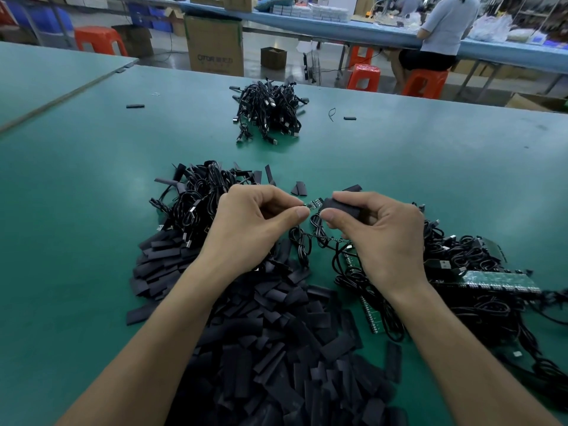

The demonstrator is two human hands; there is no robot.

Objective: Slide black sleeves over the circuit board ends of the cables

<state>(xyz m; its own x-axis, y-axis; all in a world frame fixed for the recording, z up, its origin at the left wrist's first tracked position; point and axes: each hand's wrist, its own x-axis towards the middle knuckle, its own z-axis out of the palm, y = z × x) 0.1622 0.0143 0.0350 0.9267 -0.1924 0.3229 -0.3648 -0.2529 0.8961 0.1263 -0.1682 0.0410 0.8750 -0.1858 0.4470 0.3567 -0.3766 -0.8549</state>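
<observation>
My left hand (255, 222) pinches the end of a small circuit board (313, 203) between thumb and forefinger. My right hand (378, 232) holds a black sleeve (338, 206) with its mouth over the board's other end. The board's black cable (316, 235) hangs in loops below the two hands. A big heap of loose black sleeves (276, 333) lies under my forearms.
Black cables with green board strips (479, 278) are piled at the right. Another cable pile (196, 204) lies at the left, and a bundle (270, 112) farther back on the green table (430, 167). A person sits at a far bench (442, 29).
</observation>
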